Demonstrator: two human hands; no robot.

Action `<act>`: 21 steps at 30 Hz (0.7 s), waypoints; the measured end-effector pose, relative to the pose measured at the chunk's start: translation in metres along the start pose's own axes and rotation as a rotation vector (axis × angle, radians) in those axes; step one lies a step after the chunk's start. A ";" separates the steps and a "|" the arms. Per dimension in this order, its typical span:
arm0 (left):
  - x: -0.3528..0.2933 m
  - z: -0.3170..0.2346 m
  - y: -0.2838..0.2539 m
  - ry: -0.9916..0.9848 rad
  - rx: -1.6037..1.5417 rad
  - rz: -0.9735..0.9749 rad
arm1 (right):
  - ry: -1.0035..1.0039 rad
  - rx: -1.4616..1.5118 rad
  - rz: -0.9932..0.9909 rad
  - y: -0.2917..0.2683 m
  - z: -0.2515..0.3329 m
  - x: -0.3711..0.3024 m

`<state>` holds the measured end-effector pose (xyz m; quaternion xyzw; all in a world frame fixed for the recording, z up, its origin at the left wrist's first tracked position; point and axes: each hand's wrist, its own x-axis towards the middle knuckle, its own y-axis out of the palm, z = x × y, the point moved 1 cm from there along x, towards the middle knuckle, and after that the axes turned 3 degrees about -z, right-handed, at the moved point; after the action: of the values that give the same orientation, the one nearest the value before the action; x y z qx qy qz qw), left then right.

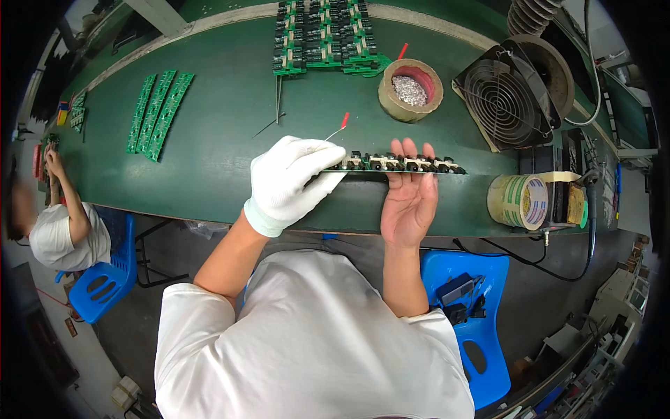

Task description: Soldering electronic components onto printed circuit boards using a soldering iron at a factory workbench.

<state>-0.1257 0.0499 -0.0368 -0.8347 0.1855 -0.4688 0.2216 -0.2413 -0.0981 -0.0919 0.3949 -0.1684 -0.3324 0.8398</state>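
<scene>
A green circuit-board strip, crowded with black and cream components, is held at mid-frame, its left end gripped by the gloved left hand; the grip of the right hand cannot be told.

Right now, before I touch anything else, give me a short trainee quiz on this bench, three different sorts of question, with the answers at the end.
1. Which hand wears the white glove: the one gripping the left end of the green board, or the other?

2. True or false: the round tub of silvery bits stands to the left of the black fan.

3. What lies on the blue chair at the person's right?
A. A roll of tape
B. A black adapter
C. A white cup

Key:
1. The left hand; the right hand is bare.
2. True.
3. B.
</scene>
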 end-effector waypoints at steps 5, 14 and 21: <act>-0.004 0.006 0.007 -0.049 -0.029 -0.005 | -0.086 -0.088 -0.024 0.001 -0.001 -0.002; -0.006 0.011 0.009 -0.088 -0.051 0.018 | -0.116 -0.102 -0.018 0.000 -0.003 -0.001; -0.007 0.012 0.012 -0.100 -0.064 0.016 | -0.155 -0.109 -0.024 0.000 -0.004 -0.003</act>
<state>-0.1206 0.0461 -0.0538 -0.8623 0.1958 -0.4184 0.2074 -0.2412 -0.0939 -0.0941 0.3239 -0.2097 -0.3807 0.8403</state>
